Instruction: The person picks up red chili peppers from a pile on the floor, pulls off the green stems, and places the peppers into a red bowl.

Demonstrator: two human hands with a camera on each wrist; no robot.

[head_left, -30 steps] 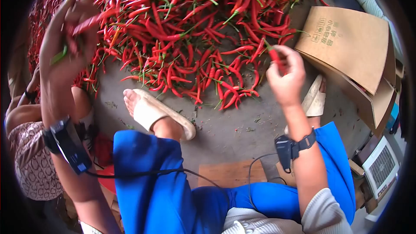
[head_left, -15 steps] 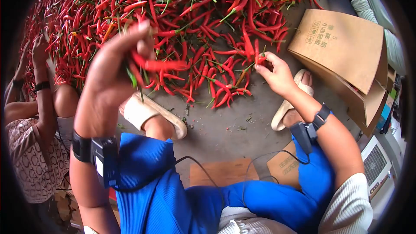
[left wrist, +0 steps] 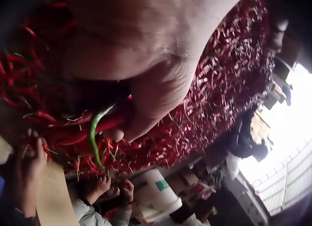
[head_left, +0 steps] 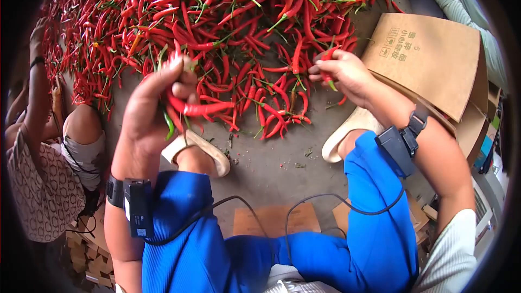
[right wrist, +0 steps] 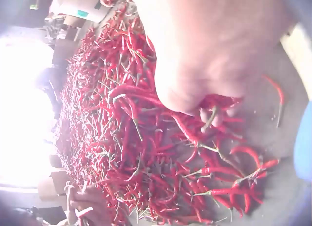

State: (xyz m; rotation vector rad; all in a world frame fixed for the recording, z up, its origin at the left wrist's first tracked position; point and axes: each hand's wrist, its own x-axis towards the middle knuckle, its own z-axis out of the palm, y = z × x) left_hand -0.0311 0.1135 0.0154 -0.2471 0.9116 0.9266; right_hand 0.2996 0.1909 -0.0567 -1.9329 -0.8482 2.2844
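My left hand [head_left: 152,95] grips several red chili peppers [head_left: 209,109], their tips and green stems poking out between and below the curled fingers. In the left wrist view a green curved stem [left wrist: 92,133] hangs below that hand's thumb. On the right, my right hand [head_left: 353,78] pinches a single red chili pepper [head_left: 327,76] between thumb and fingers, over the near edge of the pile. The right wrist view has this pepper's stem [right wrist: 210,118] sticking out under the fingers. A large heap of red chili peppers [head_left: 233,70] with green stems spreads on the floor ahead of both hands.
An opened cardboard box [head_left: 429,59] stands right of the heap. Sandalled feet [head_left: 203,149] rest on the grey floor, between them and the heap lie plant scraps. Another person [head_left: 46,184] sits at left; a further sleeve [head_left: 461,8] shows top right. A cable [head_left: 244,203] crosses the lap.
My left hand has come in from the far left toward the middle with its peppers. The right hand shifted slightly, still pinching a pepper; its forearm has swung outward.
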